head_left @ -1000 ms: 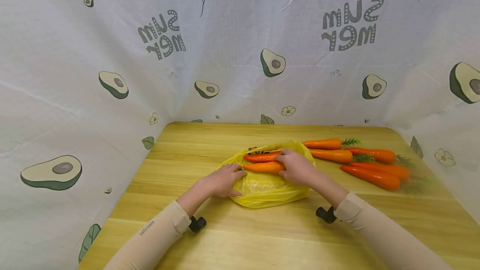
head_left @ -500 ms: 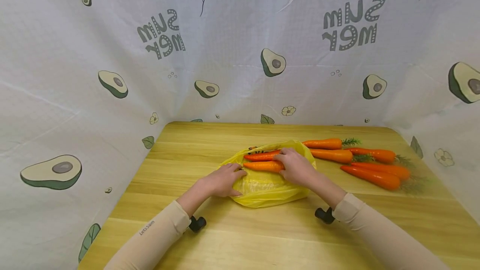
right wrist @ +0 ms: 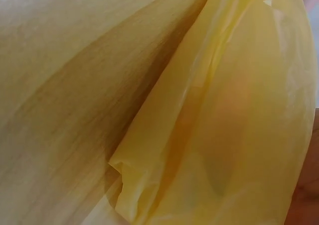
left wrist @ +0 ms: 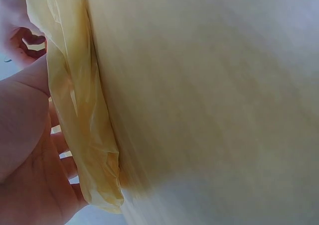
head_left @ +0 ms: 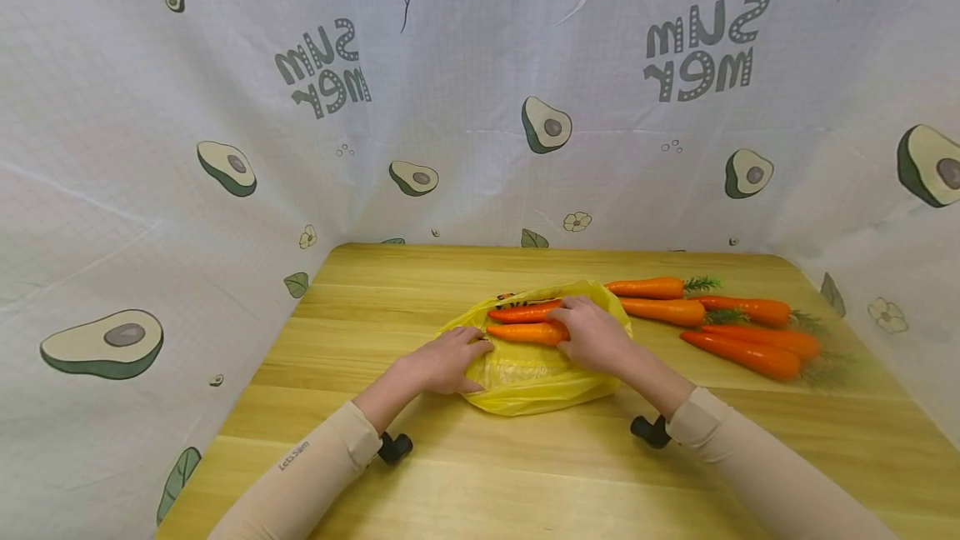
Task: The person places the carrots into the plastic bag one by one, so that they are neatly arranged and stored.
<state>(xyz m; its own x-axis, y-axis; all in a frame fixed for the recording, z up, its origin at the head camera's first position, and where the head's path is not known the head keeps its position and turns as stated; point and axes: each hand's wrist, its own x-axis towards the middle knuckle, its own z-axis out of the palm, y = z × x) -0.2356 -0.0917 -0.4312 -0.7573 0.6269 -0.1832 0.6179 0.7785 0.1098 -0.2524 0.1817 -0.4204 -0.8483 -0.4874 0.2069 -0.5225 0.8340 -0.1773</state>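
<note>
A yellow plastic bag (head_left: 551, 398) lies on the table with its mouth spread wide. Two carrots rest inside it, a redder carrot (head_left: 521, 314) at the back and an orange carrot (head_left: 525, 333) in front. My right hand (head_left: 592, 336) reaches into the bag and grips the orange carrot by its thick end. At the left end, my left hand (head_left: 448, 361) has thumb and fingers spread just inside the mouth, near the orange carrot's tip. In the left wrist view, bag film (left wrist: 84, 110) covers those fingertips. Film hides most of the right hand in the right wrist view.
Several more carrots (head_left: 742, 352) with green tops lie to the right of the bag on the wooden table (head_left: 480, 473). A white curtain (head_left: 465, 90) printed with avocados hangs behind the table and along its sides.
Almost nothing differs: the right hand and the orange carrot shift very slightly, while the left hand and the bag stay in place.
</note>
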